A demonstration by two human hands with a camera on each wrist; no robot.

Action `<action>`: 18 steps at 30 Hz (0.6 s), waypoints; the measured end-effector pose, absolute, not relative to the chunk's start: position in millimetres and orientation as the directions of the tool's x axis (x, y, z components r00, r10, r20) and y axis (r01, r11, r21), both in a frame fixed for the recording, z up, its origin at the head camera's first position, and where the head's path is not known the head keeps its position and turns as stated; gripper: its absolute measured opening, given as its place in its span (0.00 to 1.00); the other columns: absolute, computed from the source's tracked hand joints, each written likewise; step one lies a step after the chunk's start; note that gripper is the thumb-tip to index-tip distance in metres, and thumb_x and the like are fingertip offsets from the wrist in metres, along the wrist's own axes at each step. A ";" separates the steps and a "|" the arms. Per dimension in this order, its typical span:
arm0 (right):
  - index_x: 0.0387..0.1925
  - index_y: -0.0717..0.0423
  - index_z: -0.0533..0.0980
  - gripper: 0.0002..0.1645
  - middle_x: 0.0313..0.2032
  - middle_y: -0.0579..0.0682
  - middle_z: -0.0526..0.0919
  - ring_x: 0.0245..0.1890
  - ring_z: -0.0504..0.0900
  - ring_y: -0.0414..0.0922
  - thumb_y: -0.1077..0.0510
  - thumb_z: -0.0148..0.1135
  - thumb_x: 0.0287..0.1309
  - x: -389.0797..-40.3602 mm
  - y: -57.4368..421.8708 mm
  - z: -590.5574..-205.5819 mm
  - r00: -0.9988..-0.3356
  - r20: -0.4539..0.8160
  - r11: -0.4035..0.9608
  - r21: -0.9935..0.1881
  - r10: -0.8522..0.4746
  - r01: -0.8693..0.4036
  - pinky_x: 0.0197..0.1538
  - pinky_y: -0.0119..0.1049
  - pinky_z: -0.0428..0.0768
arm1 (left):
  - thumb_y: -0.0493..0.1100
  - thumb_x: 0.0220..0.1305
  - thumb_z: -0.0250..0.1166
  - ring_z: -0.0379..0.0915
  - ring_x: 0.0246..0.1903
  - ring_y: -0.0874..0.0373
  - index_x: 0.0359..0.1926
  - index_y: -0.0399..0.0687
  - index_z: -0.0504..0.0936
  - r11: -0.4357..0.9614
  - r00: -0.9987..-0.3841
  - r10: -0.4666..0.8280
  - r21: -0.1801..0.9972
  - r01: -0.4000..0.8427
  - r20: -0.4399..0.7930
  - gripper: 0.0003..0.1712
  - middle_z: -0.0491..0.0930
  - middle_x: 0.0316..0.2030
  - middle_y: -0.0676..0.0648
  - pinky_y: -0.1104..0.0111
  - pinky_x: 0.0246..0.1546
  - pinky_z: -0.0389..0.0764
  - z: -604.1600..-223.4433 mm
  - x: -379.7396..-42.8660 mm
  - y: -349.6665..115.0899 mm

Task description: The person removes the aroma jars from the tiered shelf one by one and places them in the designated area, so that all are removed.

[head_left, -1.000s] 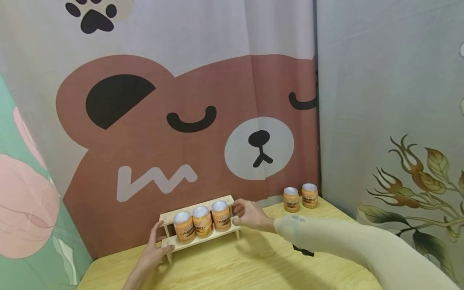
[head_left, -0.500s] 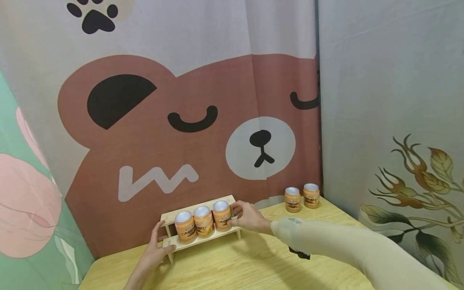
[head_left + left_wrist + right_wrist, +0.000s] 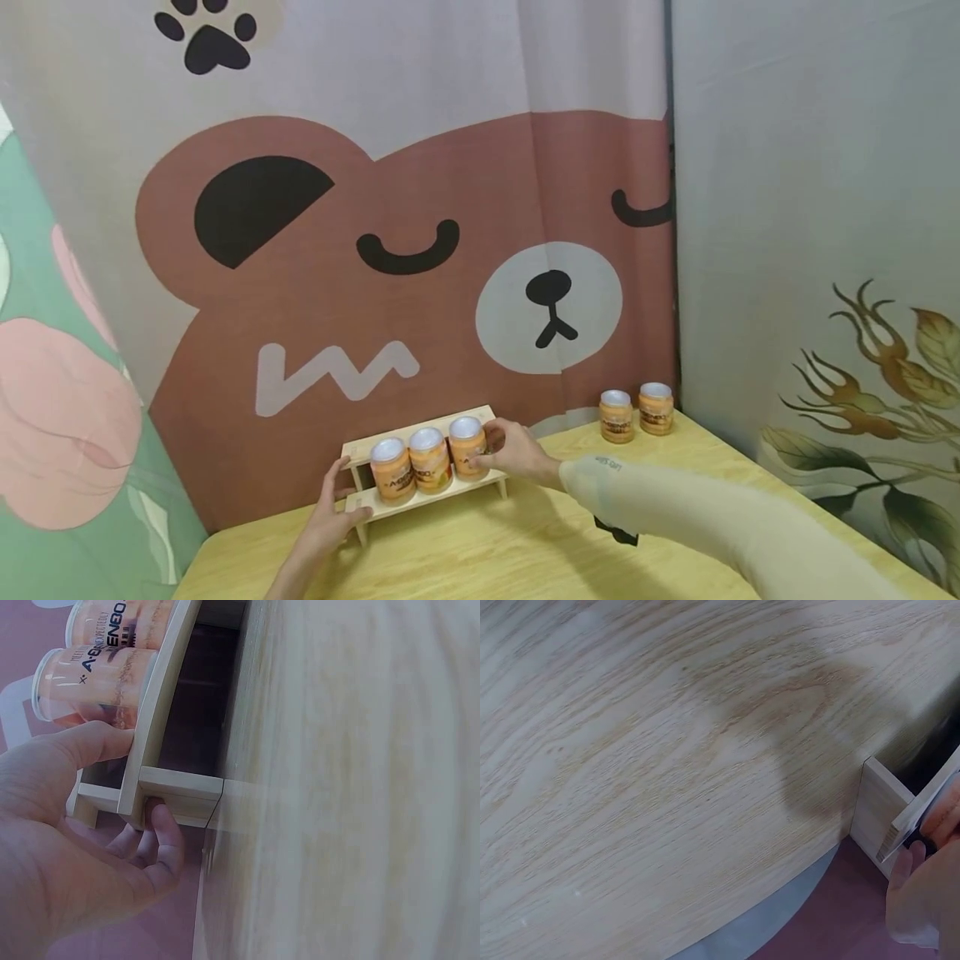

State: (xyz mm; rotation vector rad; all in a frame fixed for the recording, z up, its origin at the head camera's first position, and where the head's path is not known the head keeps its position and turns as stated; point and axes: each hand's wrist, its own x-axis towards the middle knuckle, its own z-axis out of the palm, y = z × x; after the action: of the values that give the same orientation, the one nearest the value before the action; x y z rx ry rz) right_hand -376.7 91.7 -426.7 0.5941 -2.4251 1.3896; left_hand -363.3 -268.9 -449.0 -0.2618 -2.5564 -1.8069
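Observation:
A small two-tier wooden rack (image 3: 420,497) stands on the table, with three orange cans in a row on its lower shelf: a left can (image 3: 392,473), a middle can (image 3: 430,462) and a right can (image 3: 463,446). My left hand (image 3: 327,518) grips the rack's left end, its thumb over the lower shelf and the other fingers curled beneath, as the left wrist view shows. At the other end my right hand (image 3: 517,452) holds the right can, thumb across its front and fingers at its side. Part of that can lies hidden behind the thumb.
Two more orange cans, one nearer (image 3: 617,418) and one farther (image 3: 656,410), stand at the table's back right corner. A bear-print curtain (image 3: 315,292) hangs close behind the rack. The wooden table (image 3: 480,558) extends in front of it.
The right thumb has shifted left from the shelf's end onto the front of the right can. The left hand keeps its grip, and the head view has turned slightly.

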 end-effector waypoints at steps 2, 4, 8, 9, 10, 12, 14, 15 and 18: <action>0.53 0.62 0.78 0.34 0.38 0.52 0.85 0.39 0.83 0.48 0.52 0.82 0.48 -378.0 89.5 -428.5 -0.875 0.438 0.453 -0.751 -0.204 -0.481 0.41 0.41 0.79 | 0.32 0.61 0.71 0.76 0.47 0.39 0.80 0.63 0.41 0.327 -0.987 0.129 0.936 0.133 0.095 0.60 0.55 0.67 0.20 0.53 0.36 0.79 -450.9 -362.9 -268.7; 0.54 0.62 0.78 0.33 0.37 0.50 0.85 0.38 0.83 0.47 0.53 0.82 0.49 -379.5 87.4 -430.1 -0.875 0.440 0.444 -0.756 -0.201 -0.482 0.41 0.41 0.79 | 0.32 0.61 0.71 0.76 0.47 0.38 0.80 0.64 0.42 0.317 -0.987 0.127 0.939 0.134 0.097 0.60 0.55 0.67 0.21 0.53 0.35 0.79 -452.5 -363.4 -268.4; 0.55 0.63 0.78 0.33 0.37 0.47 0.84 0.37 0.82 0.44 0.55 0.82 0.50 -381.6 83.9 -431.4 -0.876 0.437 0.417 -0.771 -0.202 -0.481 0.40 0.39 0.80 | 0.30 0.60 0.71 0.76 0.46 0.40 0.80 0.63 0.43 0.298 -0.986 0.119 0.943 0.147 0.116 0.59 0.56 0.66 0.21 0.56 0.32 0.77 -454.3 -364.9 -267.8; 0.55 0.63 0.78 0.33 0.37 0.47 0.84 0.36 0.81 0.43 0.55 0.81 0.50 -381.9 83.0 -431.4 -0.877 0.434 0.415 -0.773 -0.204 -0.479 0.39 0.38 0.80 | 0.30 0.60 0.71 0.76 0.46 0.41 0.80 0.63 0.43 0.297 -0.986 0.117 0.943 0.147 0.117 0.59 0.56 0.66 0.22 0.56 0.31 0.77 -454.8 -365.2 -268.2; 0.55 0.63 0.78 0.33 0.37 0.47 0.84 0.35 0.81 0.42 0.56 0.81 0.50 -382.2 82.1 -431.5 -0.877 0.435 0.413 -0.773 -0.207 -0.481 0.39 0.38 0.80 | 0.30 0.60 0.70 0.76 0.46 0.40 0.80 0.63 0.43 0.294 -0.986 0.115 0.945 0.146 0.117 0.59 0.56 0.66 0.22 0.57 0.31 0.77 -455.1 -365.4 -268.5; 0.55 0.63 0.78 0.33 0.36 0.47 0.84 0.35 0.81 0.41 0.55 0.81 0.50 -382.6 80.3 -431.3 -0.878 0.430 0.416 -0.774 -0.209 -0.478 0.38 0.37 0.80 | 0.30 0.60 0.70 0.76 0.44 0.41 0.80 0.64 0.44 0.287 -0.987 0.115 0.947 0.143 0.114 0.59 0.56 0.66 0.22 0.58 0.29 0.76 -455.5 -365.8 -269.4; 0.55 0.63 0.78 0.32 0.36 0.47 0.84 0.35 0.81 0.41 0.55 0.81 0.50 -383.1 78.8 -431.3 -0.879 0.431 0.417 -0.773 -0.207 -0.477 0.38 0.37 0.80 | 0.29 0.60 0.70 0.75 0.40 0.46 0.80 0.65 0.44 0.282 -0.987 0.114 0.949 0.141 0.113 0.59 0.56 0.66 0.23 0.60 0.28 0.76 -456.1 -366.8 -270.1; 0.55 0.63 0.78 0.32 0.36 0.47 0.84 0.35 0.81 0.41 0.55 0.81 0.50 -383.2 78.2 -431.3 -0.881 0.429 0.418 -0.775 -0.202 -0.473 0.38 0.36 0.80 | 0.29 0.60 0.70 0.74 0.35 0.49 0.80 0.65 0.44 0.277 -0.987 0.117 0.951 0.140 0.112 0.59 0.56 0.66 0.24 0.61 0.27 0.75 -456.1 -367.4 -270.0; 0.54 0.63 0.78 0.32 0.37 0.47 0.85 0.35 0.81 0.42 0.56 0.81 0.51 -382.7 77.6 -431.7 -0.887 0.421 0.410 -0.787 -0.190 -0.461 0.38 0.37 0.80 | 0.30 0.60 0.70 0.66 0.25 0.55 0.80 0.67 0.43 0.271 -0.986 0.127 0.952 0.141 0.109 0.60 0.56 0.67 0.24 0.63 0.24 0.73 -455.5 -368.4 -268.9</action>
State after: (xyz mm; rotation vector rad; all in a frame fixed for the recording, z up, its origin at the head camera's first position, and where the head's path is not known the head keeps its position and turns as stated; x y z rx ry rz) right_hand -382.7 77.6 -431.7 0.5692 -2.4028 1.4681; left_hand -368.4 -268.9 -455.5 -0.2628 -2.4957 -1.8715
